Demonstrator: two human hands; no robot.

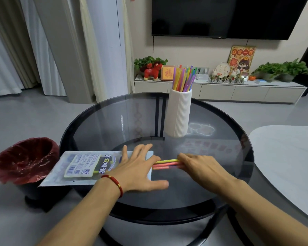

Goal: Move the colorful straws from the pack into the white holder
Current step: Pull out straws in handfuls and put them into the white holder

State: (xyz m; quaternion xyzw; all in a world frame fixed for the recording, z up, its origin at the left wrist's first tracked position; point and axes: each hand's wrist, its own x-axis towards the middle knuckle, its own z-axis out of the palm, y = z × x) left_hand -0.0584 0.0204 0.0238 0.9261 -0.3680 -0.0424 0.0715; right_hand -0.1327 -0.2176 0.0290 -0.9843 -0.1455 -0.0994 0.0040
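The straw pack (82,167), a clear plastic bag with a printed label, lies flat on the left part of the round glass table (220,121). My left hand (139,167) rests spread flat on the pack's right end, fingers apart. A small bunch of yellow, pink and purple straws (165,164) sticks out of the pack's mouth to the right. My right hand (201,167) is closed around their right ends. The white ribbed holder (178,114) stands upright behind my hands, with several colourful straws (183,79) standing in it.
A dark bin with a red liner (25,160) sits on the floor left of the table, just under the pack's left corner. A white tabletop (288,157) lies at the right. A low TV cabinet with plants and ornaments runs along the back wall.
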